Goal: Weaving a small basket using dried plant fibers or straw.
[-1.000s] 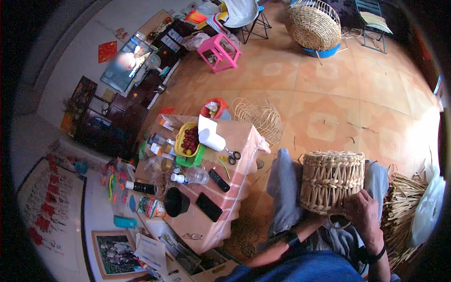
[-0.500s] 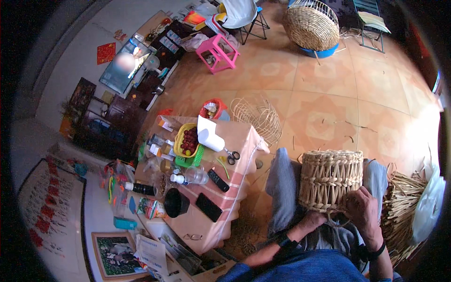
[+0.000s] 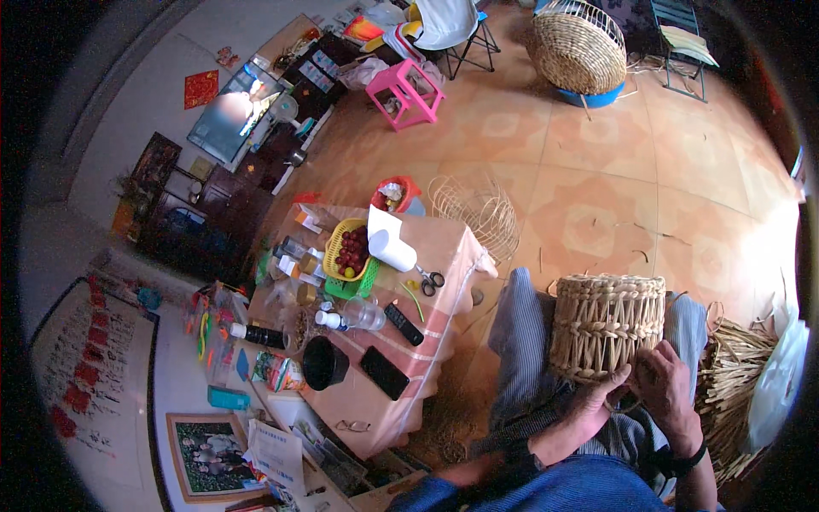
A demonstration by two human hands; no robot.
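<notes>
A small woven basket (image 3: 607, 320) rests on the person's lap, between the striped trouser legs (image 3: 515, 350), its near edge toward the body. Both hands meet at that edge. The left hand (image 3: 595, 395) has its thumb stretched up against the basket; its fingers are hidden, so I cannot tell how far it is closed or what it holds. The right hand (image 3: 670, 391) is just beside it, fingers curled in at the near right edge; whether they grip anything is hidden too. A strand (image 3: 626, 407) seems to loop below the hands, though it is dim there.

To the right, a pile of straw (image 3: 734, 358) lies next to a pale plastic bag (image 3: 778, 384). To the left stands a table (image 3: 439, 243) with scissors (image 3: 432, 280), a remote (image 3: 403, 324), a phone (image 3: 385, 373), a black bowl (image 3: 325, 363), a white roll (image 3: 393, 251) and a yellow tray (image 3: 334, 249) of fruit (image 3: 351, 251). On the far floor are a pink stool (image 3: 404, 92) and a large basket (image 3: 580, 53) on a blue tub (image 3: 595, 97).
</notes>
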